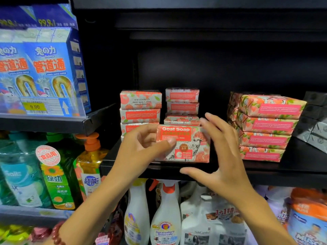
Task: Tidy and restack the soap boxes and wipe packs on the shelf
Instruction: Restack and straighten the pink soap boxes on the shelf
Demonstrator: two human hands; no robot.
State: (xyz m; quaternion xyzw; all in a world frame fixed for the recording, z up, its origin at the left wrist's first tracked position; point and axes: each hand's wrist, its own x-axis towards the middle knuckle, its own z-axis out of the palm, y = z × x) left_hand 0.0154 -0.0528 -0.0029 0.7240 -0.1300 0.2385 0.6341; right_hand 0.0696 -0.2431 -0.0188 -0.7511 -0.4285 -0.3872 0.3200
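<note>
A red and white Goat Soap box (pixel 189 147) stands upright on its long edge at the front of the black shelf (pixel 265 172). My left hand (pixel 141 147) grips its left end, thumb across the printed face. My right hand (pixel 221 151) is spread with straight fingers at the box's right end. Behind it sit two stacks of the same soap boxes, a left stack (pixel 140 110) and a middle stack (pixel 182 105). To the right a taller, slightly skewed pink soap stack (pixel 265 128) leans at an angle.
Grey wrapped packs (pixel 315 121) sit at the far right of the shelf. Blue drain-cleaner boxes (pixel 44 71) fill the upper left shelf, with a 9.90 price tag. Dish-soap bottles (pixel 88 167) and spray bottles (pixel 164 214) stand below.
</note>
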